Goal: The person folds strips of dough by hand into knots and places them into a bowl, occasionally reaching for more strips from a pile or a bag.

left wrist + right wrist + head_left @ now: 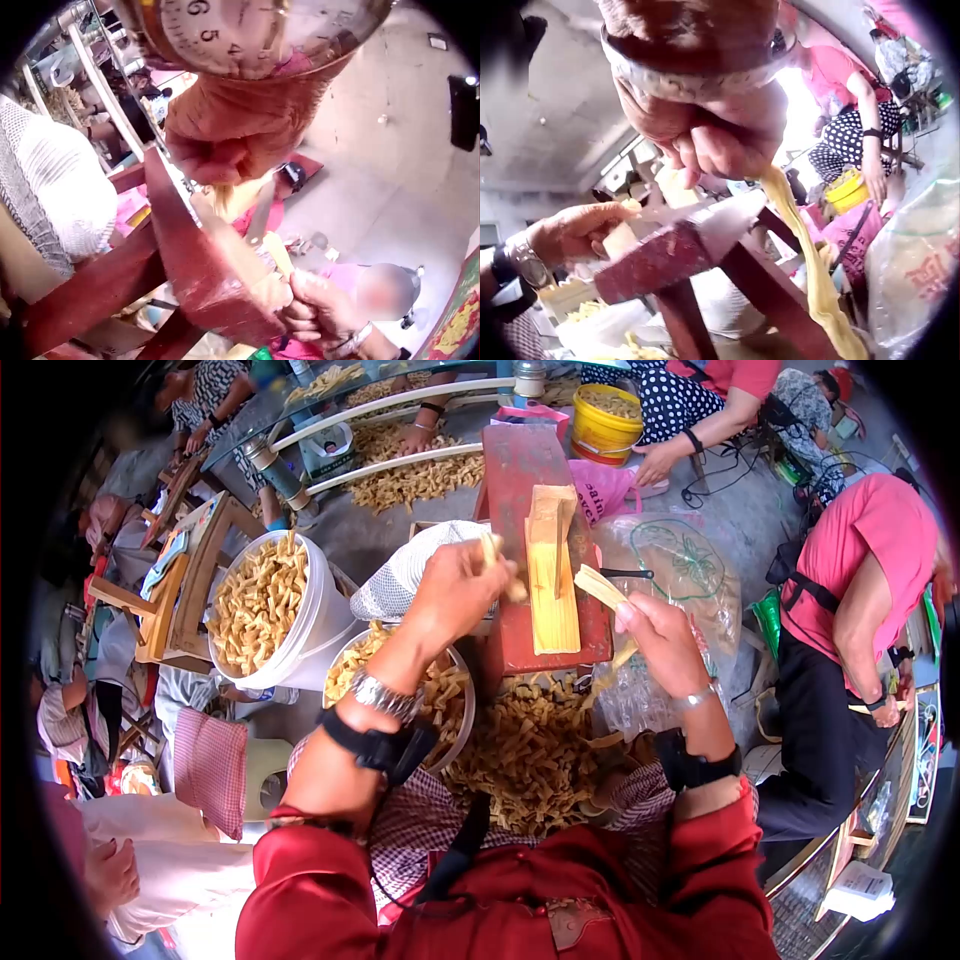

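My left hand (455,592) pinches a short pale yellow piece (490,548), which looks like tofu skin, over the left edge of a red bench (515,470). Opposite it, on the right, my right hand (665,645) grips a bundle of flat yellow strips (598,588) between thumb and fingers. In the right wrist view a long yellow strip (810,262) hangs down from that hand. Between the hands, flat yellow sheets (556,628) lie on the bench by a wooden block (550,505). A dark handle (630,573) juts out at the bench's right side.
Knotted yellow pieces fill a white bucket (305,650) and a tub (468,705) at left. More form a pile (530,760) between the knees. A white mesh bag (400,575) leans left of the bench, a clear plastic bag (690,570) right. Other people sit around.
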The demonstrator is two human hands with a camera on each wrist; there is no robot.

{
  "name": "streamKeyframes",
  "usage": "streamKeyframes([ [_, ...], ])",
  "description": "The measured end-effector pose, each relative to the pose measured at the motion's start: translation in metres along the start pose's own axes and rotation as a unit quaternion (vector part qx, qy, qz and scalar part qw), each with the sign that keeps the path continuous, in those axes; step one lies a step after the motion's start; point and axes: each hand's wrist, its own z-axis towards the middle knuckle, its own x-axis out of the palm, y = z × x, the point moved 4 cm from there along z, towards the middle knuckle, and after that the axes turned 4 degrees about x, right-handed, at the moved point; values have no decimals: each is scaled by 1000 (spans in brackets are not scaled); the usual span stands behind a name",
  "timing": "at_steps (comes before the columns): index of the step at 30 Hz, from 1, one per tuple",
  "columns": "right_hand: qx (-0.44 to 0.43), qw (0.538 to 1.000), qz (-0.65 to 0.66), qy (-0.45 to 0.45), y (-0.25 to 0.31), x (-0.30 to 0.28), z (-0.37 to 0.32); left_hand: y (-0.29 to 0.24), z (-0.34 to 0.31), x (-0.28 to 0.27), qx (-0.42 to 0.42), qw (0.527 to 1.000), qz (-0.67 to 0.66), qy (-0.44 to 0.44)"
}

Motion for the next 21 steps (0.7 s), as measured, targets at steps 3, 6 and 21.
streamKeyframes([
  [3, 129, 971, 164, 115, 39, -1, -28, -31, -41, 4, -94, 978, 49, 182],
  [6, 85, 952, 227, 186, 66, 10, -50, -35, -66, 22, -84, 946, 102, 295],
  [21, -157, 922, 267, 233, 113, 76, -117, 5, -99, 91, -270, 865, -325, 272],
])
